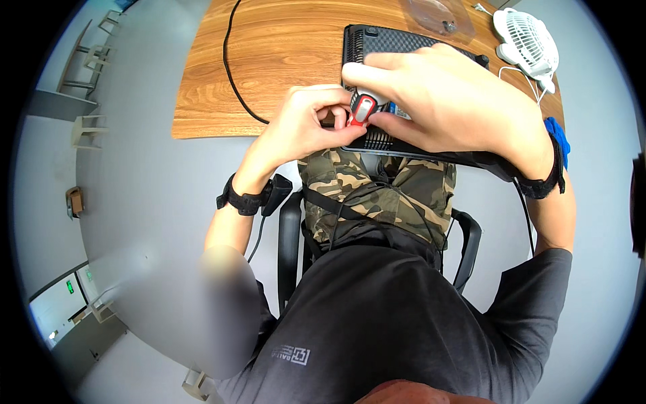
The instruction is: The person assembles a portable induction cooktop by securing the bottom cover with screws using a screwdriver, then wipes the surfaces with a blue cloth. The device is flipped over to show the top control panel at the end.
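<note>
Both my hands are over a flat black device (377,39) with slotted vents and round feet, lying at the table's near edge. Between them is a short screwdriver-like tool (365,108) with a red, grey and black handle. My right hand (437,101) grips its upper part from above, thumb and fingers closed round it. At the tool's red lower end, the thumb and curled fingers of my left hand (313,118) are pinched together. The tool's tip and the spot beneath it are hidden by my fingers.
The wooden table (289,40) carries a black cable (229,60) on the left. Beyond the device lies a clear plastic tray (437,17) with a small dark item. A white fan (528,40) with a cord stands at the far right, and a blue cloth-like item (558,138) is by my right wrist.
</note>
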{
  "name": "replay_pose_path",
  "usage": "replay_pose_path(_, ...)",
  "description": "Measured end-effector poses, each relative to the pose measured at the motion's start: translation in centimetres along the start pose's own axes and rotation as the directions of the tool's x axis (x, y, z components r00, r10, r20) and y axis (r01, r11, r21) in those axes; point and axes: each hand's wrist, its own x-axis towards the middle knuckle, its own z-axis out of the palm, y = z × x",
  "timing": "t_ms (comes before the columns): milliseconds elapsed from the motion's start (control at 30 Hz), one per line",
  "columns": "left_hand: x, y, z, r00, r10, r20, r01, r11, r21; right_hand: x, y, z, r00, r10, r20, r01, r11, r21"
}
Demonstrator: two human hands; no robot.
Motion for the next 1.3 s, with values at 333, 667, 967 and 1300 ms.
replay_pose_path(333, 0.8, 0.4, 0.6, 0.974, 0.201, -0.102, -0.180, 0.966, 0.184, 1.1, 0.0, 0.8, 0.999, 0.026, -0.036, -0.029, 0.994, -0.106)
replay_pose_path(667, 1.3, 2.3, -0.3, 1.000, 0.017, -0.008, -0.015, 0.984, 0.179, -0.5, 1.9, 1.3, 0.982, -0.134, -0.133, 0.150, 0.981, 0.122)
replay_pose_path(967, 0.6, 1.5, 0.9, 0.982, 0.092, -0.163, -0.047, 0.964, 0.262, 0.9, 0.5, 0.7, 1.000, 0.008, -0.024, -0.010, 0.997, -0.082)
replay_pose_path(1300, 0.8, -0.4, -0.2, 0.984, -0.168, 0.055, 0.170, 0.984, -0.051, 0.2, 1.0, 1.4, 0.981, -0.105, -0.161, 0.108, 0.994, 0.011)
